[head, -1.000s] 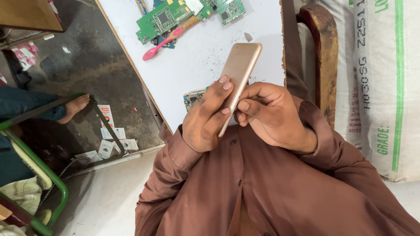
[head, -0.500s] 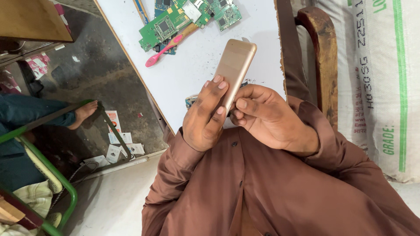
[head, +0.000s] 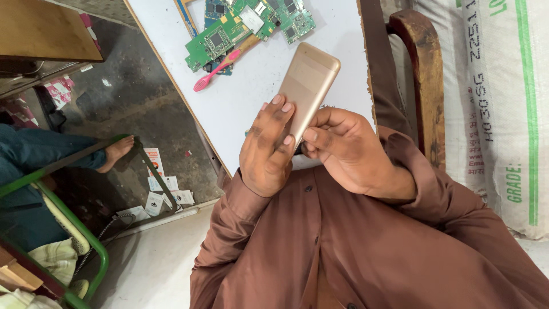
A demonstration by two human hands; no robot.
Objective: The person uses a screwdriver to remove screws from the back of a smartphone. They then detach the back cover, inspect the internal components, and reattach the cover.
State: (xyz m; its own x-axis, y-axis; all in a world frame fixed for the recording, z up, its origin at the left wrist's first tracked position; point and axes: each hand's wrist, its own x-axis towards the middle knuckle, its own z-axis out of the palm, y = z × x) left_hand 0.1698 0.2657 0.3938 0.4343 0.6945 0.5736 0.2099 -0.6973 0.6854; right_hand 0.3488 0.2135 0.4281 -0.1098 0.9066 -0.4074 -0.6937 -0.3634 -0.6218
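Over desk [head: 240, 103]: my hands, left [head: 267, 150] and right [head: 349, 150], pinch the phone [head: 306, 86] edgewise.
Risk: loose pinch; phone could slip onto desk.

gold phone [head: 307, 86] raised higher, tilted further over the white table [head: 251, 103]

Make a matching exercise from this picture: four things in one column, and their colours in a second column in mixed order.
Things:
1. phone
2. toothbrush
3. circuit boards
4. table

Colours:
A. white
B. green
C. gold
D. pink

Pairs: 1-C, 2-D, 3-B, 4-A. The left hand and right hand both hold the phone, above the table's near edge.
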